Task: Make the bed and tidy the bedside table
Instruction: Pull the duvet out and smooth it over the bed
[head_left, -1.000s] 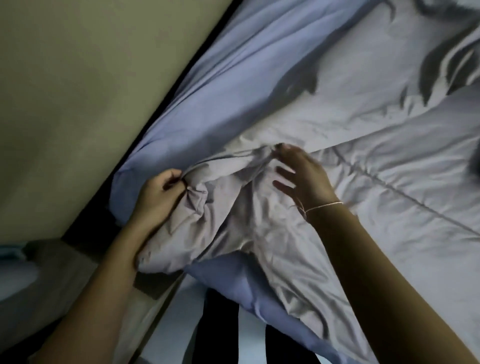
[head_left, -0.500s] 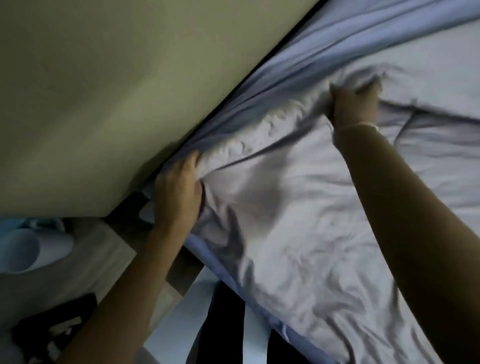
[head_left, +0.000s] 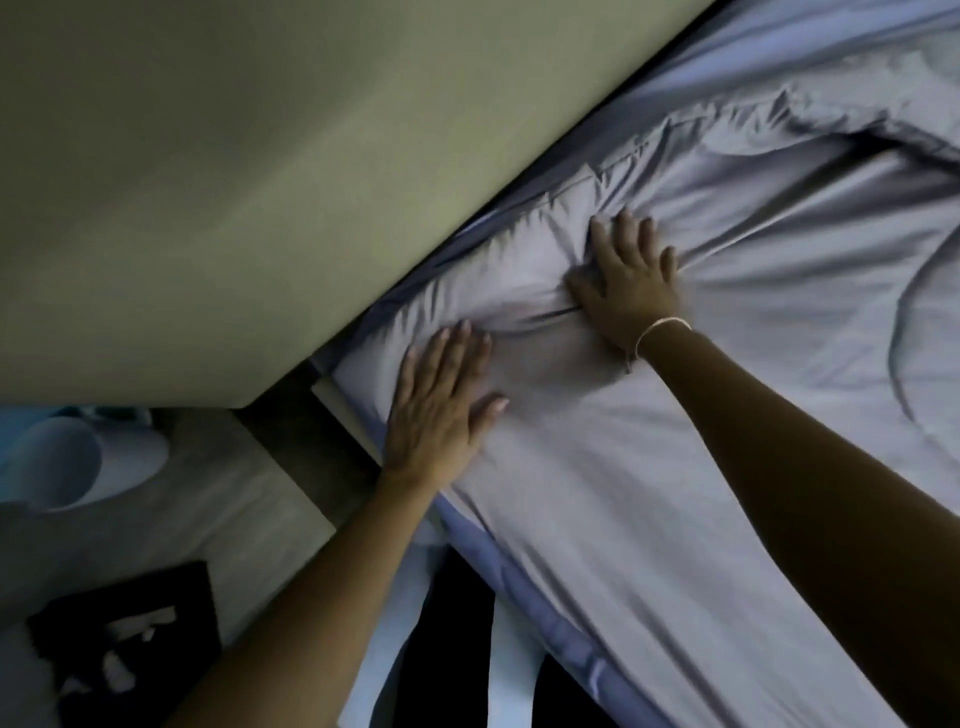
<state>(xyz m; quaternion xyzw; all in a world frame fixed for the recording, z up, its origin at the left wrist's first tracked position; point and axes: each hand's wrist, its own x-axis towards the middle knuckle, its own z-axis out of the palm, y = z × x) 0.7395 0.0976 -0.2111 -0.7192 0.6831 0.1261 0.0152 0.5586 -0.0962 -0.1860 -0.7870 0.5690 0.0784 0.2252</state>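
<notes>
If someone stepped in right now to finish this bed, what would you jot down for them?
Left hand: flat, fingers straight, pressing the grey cover near the bed's corner.
Right hand: fingers spread, pressing the cover further up along the wall side.
Done: the cover is spread up to the wall edge, over the blue sheet.
Left: folds remain by the right hand and at the upper right; smooth them out. The bedside table is untouched: a pale cup lying on its side and a dark item sit on it.
</notes>
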